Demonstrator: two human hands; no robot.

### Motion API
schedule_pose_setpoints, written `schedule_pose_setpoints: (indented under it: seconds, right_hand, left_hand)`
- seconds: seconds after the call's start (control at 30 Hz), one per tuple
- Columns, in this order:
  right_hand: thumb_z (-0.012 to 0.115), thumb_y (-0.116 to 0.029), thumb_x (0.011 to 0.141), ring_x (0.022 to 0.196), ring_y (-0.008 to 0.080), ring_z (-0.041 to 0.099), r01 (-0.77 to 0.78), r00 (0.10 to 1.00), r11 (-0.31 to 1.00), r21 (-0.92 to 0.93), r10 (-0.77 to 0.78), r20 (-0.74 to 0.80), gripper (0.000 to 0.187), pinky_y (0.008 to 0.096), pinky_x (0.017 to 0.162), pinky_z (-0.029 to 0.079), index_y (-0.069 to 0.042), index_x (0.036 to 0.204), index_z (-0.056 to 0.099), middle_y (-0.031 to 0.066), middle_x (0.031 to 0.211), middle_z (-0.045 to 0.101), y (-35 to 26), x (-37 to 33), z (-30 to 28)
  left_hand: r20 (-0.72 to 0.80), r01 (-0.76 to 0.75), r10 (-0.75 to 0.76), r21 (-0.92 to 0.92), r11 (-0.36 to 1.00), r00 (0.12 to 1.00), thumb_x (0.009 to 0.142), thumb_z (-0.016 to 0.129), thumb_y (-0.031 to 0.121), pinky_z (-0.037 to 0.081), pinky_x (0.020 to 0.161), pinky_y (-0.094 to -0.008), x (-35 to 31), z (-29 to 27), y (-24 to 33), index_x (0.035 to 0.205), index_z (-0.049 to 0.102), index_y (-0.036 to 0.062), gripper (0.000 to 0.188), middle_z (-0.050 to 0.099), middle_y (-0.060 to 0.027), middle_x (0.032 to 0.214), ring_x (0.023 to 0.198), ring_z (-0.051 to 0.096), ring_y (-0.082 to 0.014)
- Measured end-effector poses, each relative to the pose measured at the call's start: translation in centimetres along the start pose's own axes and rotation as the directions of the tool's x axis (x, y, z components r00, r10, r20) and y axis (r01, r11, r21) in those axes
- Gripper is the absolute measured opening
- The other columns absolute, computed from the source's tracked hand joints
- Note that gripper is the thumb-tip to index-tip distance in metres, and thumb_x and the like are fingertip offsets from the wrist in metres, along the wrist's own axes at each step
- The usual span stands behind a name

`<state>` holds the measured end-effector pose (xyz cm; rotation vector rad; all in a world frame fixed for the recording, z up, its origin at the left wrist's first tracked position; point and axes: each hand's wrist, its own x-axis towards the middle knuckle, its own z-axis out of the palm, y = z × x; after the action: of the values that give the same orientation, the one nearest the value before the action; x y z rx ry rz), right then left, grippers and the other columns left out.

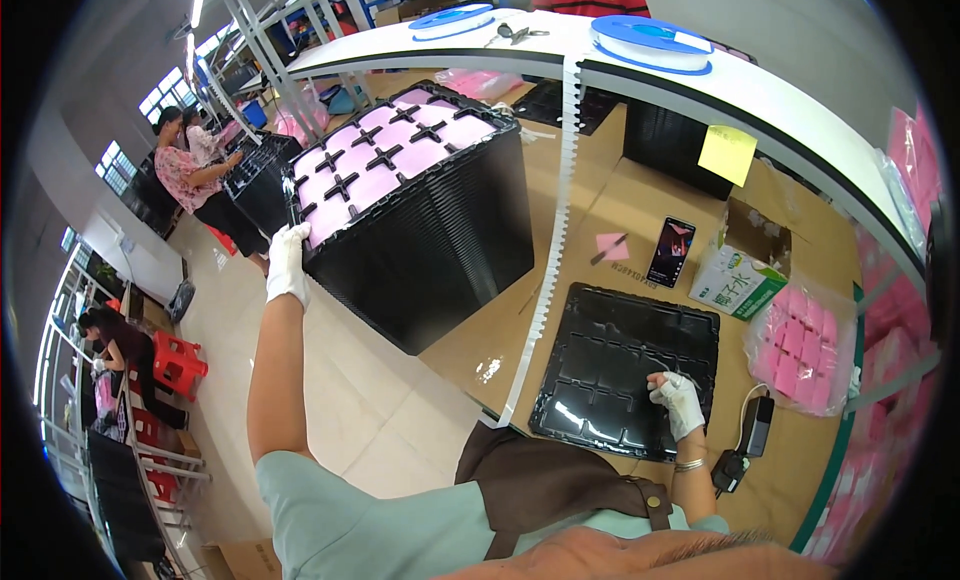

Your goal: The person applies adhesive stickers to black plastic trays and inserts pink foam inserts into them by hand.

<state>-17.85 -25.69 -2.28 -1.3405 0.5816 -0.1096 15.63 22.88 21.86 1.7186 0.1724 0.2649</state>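
Note:
A tall stack of black plastic trays (440, 245) stands at the left end of the bench, with pink foam pads (375, 145) in the compartments of its top tray. At the stack's near left corner, my left hand (288, 265) in a white glove grips the tray edge. A single black tray (610, 345) lies flat on the cardboard-covered bench before me. Over its right part is my right hand (680, 404), in a white glove with bare fingertips. Its fingers are curled together; whether they hold something small cannot be made out.
A phone (671, 250), a pen (607, 248) on a pink pad and an open carton (740, 265) lie beyond the tray. Bagged pink foam (797, 350) and a black power adapter (757, 427) are at right. A white toothed strip (553, 270) crosses the bench. People work at left.

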Motion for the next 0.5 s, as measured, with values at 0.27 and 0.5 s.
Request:
schedule_pose_setpoints:
  seconds: [0.27,0.5]
  right_hand:
    - [0.062,-0.029,0.089,0.093,0.0189,0.06,0.054,0.965,0.998,-0.019,-0.048,0.256,0.063,0.0294,0.082,0.048,-0.001,0.139,0.036,0.0089,0.118,0.056,-1.6,9.1,7.6]
    - [0.067,-0.005,0.079,0.067,0.0197,0.056,0.079,0.997,0.991,0.108,-0.079,-0.011,0.05,0.0345,0.053,0.049,-0.001,0.119,0.037,0.0142,0.09,0.055,-2.3,22.7,20.0]
  left_hand:
    - [-0.305,-0.188,0.174,-0.014,0.982,0.936,0.09,0.059,0.022,0.04,0.083,-0.0277,-3.2,1.6,0.0,0.12,0.053,-0.001,0.038,0.056,-0.0012,0.096,0.09,0.049,-0.0114]
    - [0.029,-0.734,0.766,0.308,0.605,0.643,0.079,0.06,-0.004,0.044,0.081,-0.0282,-14.5,9.9,-9.1,0.106,0.057,0.0046,0.028,0.05,-0.0082,0.107,0.098,0.049,-0.0181]
